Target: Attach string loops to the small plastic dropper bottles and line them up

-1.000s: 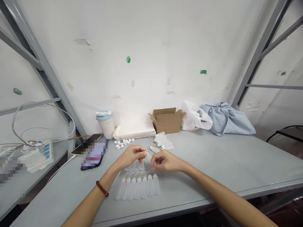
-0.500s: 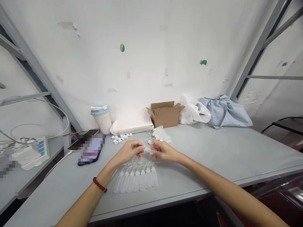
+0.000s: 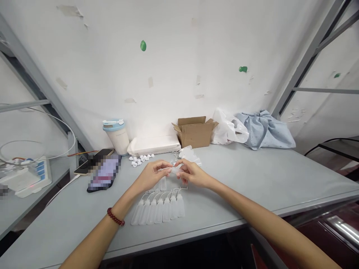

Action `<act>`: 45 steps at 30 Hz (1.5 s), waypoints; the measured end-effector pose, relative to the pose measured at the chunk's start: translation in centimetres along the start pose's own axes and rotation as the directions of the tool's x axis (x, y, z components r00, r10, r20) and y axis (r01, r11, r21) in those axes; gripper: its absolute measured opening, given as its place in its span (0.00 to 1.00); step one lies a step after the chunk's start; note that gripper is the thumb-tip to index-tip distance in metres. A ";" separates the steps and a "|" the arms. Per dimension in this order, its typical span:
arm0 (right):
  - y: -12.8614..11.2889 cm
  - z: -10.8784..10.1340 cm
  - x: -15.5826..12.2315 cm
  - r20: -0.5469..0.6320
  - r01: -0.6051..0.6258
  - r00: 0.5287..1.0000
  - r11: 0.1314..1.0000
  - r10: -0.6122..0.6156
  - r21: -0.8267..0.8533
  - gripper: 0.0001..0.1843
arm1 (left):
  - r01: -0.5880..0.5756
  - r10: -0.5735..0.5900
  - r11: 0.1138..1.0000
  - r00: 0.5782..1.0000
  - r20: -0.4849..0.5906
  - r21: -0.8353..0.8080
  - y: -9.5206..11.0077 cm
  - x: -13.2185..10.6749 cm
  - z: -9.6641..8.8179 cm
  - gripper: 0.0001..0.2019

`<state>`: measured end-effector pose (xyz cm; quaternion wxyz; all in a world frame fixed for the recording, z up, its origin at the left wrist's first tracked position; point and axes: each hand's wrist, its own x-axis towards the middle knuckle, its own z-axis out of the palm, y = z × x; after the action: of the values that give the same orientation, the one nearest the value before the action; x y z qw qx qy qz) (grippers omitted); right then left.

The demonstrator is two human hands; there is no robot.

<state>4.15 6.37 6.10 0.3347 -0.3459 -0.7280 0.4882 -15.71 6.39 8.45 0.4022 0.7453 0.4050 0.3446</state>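
A small translucent squeeze bottle [image 3: 176, 170] is held between my two hands above the table. My right hand [image 3: 195, 174] is closed around its body with thumb and fingers. My left hand [image 3: 151, 175] pinches at its other end, where a thin white tube seems to run; the fingers hide the exact grip. Just below, a row of several similar bottles [image 3: 159, 211] lies side by side, their curved thin tubes pointing away from me. More bottles [image 3: 163, 184] lie partly hidden behind that row. Beyond my hands is a loose pile of bottles [image 3: 188, 154].
Several small white caps [image 3: 139, 160] lie left of the pile. Along the wall stand a blue-lidded cup [image 3: 116, 138], a white stack [image 3: 154, 144], an open cardboard box [image 3: 196, 134], a plastic bag [image 3: 226, 129] and blue cloth [image 3: 265, 130]. Two phones [image 3: 103, 173] lie left on the grey table [image 3: 252, 179].
My fingers have drawn closer together around the bottle, and my left fingers are more stretched out. The view has shifted slightly. The row of bottles lies as before.
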 end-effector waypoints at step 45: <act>-0.6 0.3 -0.1 -0.007 -0.056 0.998 0.962 0.060 0.268 0.18 | 0.086 -0.086 0.996 0.991 0.107 0.006 0.0 -0.8 -0.4 0.16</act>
<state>3.87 5.92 6.60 0.3693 -0.3222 -0.6425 0.5891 -16.39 5.84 8.48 0.4372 0.7449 0.4147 0.2862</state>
